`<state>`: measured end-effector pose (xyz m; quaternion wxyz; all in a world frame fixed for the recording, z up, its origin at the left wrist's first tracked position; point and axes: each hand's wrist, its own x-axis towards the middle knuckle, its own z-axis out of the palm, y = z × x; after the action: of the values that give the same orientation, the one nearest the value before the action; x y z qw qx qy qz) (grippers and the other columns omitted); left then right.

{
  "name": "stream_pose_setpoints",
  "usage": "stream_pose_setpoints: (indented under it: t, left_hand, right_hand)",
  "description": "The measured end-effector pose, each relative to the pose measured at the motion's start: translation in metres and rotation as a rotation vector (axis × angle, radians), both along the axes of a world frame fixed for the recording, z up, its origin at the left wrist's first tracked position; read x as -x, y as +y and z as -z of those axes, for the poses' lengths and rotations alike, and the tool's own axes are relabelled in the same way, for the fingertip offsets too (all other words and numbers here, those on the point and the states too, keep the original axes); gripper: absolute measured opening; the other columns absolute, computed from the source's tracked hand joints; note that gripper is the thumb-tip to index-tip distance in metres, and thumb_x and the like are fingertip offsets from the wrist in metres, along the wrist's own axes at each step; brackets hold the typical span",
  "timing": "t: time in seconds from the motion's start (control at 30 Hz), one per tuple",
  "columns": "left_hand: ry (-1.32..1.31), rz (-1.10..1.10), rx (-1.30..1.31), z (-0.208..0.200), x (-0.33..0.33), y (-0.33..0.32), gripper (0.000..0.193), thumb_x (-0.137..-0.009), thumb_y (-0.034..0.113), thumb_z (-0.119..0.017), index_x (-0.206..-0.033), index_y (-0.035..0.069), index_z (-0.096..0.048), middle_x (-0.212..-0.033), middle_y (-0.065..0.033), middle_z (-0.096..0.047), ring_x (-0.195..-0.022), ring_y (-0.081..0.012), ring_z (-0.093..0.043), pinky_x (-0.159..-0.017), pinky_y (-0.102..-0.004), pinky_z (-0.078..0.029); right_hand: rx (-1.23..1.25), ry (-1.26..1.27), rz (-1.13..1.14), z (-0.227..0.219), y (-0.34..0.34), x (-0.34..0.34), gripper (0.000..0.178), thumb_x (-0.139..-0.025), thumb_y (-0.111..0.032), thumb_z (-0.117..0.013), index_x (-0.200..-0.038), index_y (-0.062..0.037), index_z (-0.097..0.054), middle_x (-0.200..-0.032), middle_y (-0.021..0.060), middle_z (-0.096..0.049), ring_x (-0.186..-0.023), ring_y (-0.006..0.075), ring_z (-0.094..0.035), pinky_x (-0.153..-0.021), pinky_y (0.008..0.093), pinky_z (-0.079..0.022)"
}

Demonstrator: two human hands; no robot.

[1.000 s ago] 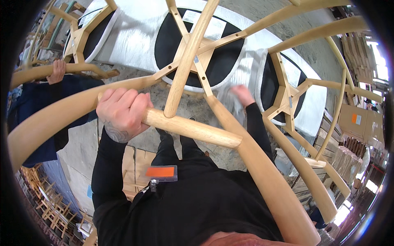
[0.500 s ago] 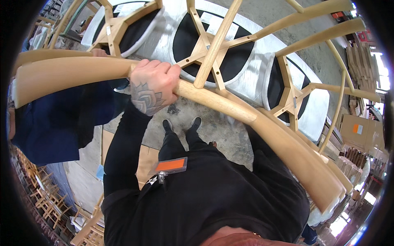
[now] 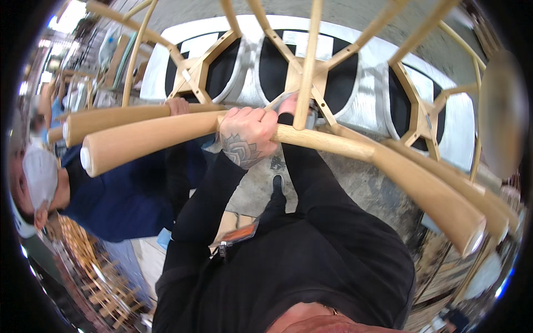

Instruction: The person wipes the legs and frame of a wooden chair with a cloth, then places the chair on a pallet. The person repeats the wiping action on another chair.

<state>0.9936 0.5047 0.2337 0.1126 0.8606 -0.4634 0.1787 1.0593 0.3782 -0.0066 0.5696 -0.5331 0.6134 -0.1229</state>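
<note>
My left hand (image 3: 248,133), with a tattooed back, is wrapped round the middle of a long bowed wooden chair part (image 3: 327,142). Its thick ends curve down to white end caps. Behind that bar my right hand (image 3: 288,105) reaches in among the legs of the middle upturned chair; wood hides most of its fingers. Something grey (image 3: 312,115) shows at this hand, too covered to name. The middle chair's black underside (image 3: 275,69) carries a wooden cross frame (image 3: 300,77) with bolt holes.
Upturned chairs with wooden legs stand left (image 3: 191,75) and right (image 3: 416,111) on a white wrapped surface (image 3: 366,75). At my left a masked co-worker in dark blue (image 3: 127,194) has a hand (image 3: 177,106) on another wooden part. Stacked wooden frames (image 3: 105,283) lie lower left.
My right arm, hidden behind the wood before, now stretches forward to the middle chair. My left hand keeps its grip. The view has shifted, showing more of the co-worker.
</note>
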Motion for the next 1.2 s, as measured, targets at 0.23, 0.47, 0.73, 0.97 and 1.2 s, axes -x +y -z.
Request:
stream_pose_setpoints:
  t: [0.23, 0.47, 0.73, 0.97, 1.2]
  left_hand:
    - [-0.030, -0.035, 0.031, 0.014, -0.001, 0.016, 0.012, -0.069, 0.020, -0.069, -0.073, 0.014, -0.059, -0.065, -0.0026, -0.061, -0.064, -0.0243, -0.063, -0.060, -0.0390, -0.045]
    - [0.083, 0.140, 0.123, -0.007, 0.006, 0.007, 0.037, -0.070, 0.018, -0.076, -0.104, 0.011, -0.062, -0.090, -0.0086, -0.065, -0.087, -0.0272, -0.065, -0.076, -0.0391, -0.050]
    - [-0.044, 0.366, 0.298, -0.029, 0.025, -0.043, 0.045, -0.067, 0.022, -0.081, -0.107, 0.010, -0.062, -0.114, -0.0118, -0.060, -0.116, -0.0328, -0.055, -0.102, -0.0499, -0.039]
    - [-0.376, -0.325, 0.445, 0.035, 0.096, 0.008, 0.071, -0.076, 0.019, -0.075, -0.139, 0.004, -0.048, -0.143, -0.0249, -0.043, -0.136, -0.0433, -0.036, -0.112, -0.0550, -0.029]
    - [0.179, 0.199, 0.707, 0.107, 0.260, -0.173, 0.075, -0.081, 0.020, -0.071, -0.142, -0.004, -0.035, -0.135, -0.0245, -0.045, -0.129, -0.0407, -0.044, -0.109, -0.0541, -0.035]
  right_hand:
    - [0.136, -0.090, -2.210, 0.011, 0.078, 0.137, 0.030, -0.086, -0.033, -0.067, -0.099, -0.0056, -0.071, -0.094, 0.0163, -0.070, -0.086, 0.0273, -0.066, -0.077, 0.0424, -0.051]
    - [0.030, 0.231, -0.848, 0.036, -0.055, 0.253, 0.065, -0.077, -0.054, -0.060, -0.100, 0.0057, -0.071, -0.105, 0.0305, -0.067, -0.103, 0.0363, -0.067, -0.089, 0.0403, -0.052]
    - [0.699, -0.349, -0.162, -0.075, -0.302, 0.208, 0.069, -0.085, -0.050, -0.061, -0.133, -0.0013, -0.052, -0.126, 0.0283, -0.059, -0.112, 0.0391, -0.062, -0.093, 0.0445, -0.049]
    - [0.430, -0.314, -1.095, -0.089, -0.156, 0.324, 0.024, -0.087, -0.024, -0.066, -0.094, -0.0016, -0.069, -0.087, 0.0160, -0.069, -0.076, 0.0281, -0.067, -0.068, 0.0404, -0.052]
    - [1.144, -0.507, -0.484, -0.209, -0.297, 0.508, 0.016, -0.082, -0.020, -0.070, -0.089, -0.0061, -0.063, -0.083, 0.0117, -0.063, -0.076, 0.0288, -0.063, -0.065, 0.0405, -0.050]
